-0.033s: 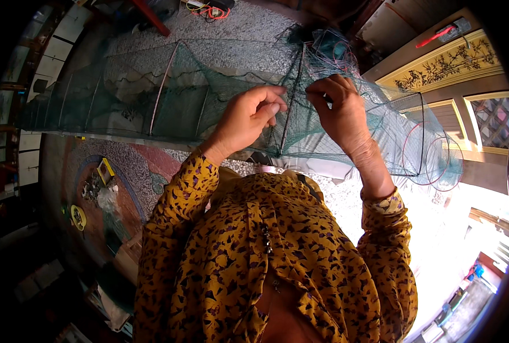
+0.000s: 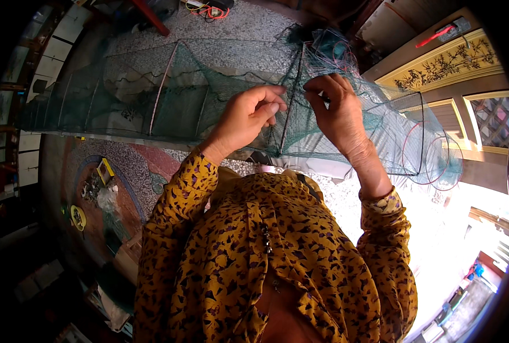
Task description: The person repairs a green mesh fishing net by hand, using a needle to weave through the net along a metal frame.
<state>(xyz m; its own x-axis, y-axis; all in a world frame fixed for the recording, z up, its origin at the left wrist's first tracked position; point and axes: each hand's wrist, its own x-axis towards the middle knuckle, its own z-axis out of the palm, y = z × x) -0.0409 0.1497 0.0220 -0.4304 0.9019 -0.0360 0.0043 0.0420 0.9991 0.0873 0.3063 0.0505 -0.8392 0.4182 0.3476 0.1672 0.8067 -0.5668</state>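
A long fish trap of green netting [image 2: 123,97] stretched over square metal frames lies across in front of me. Both hands are raised over it, either side of an upright frame bar [image 2: 290,103]. My left hand [image 2: 251,111] is closed in a pinch, thumb and fingertips close to the bar; anything between them is too fine to make out. My right hand [image 2: 337,106] is closed too, its fingers curled and pinched just right of the bar. Something small and dark shows under its fingers, but I cannot tell what it is.
Bundled netting with thin lines [image 2: 334,48] lies beyond my right hand. Pinkish hoops [image 2: 432,154] shape the trap's right end. Red cord [image 2: 211,12] is on the far floor. At left are a yellow frame-like object [image 2: 106,170] and a round yellow item [image 2: 78,218].
My right hand has shifted very slightly left toward the frame bar. The left hand and the trap look unchanged.
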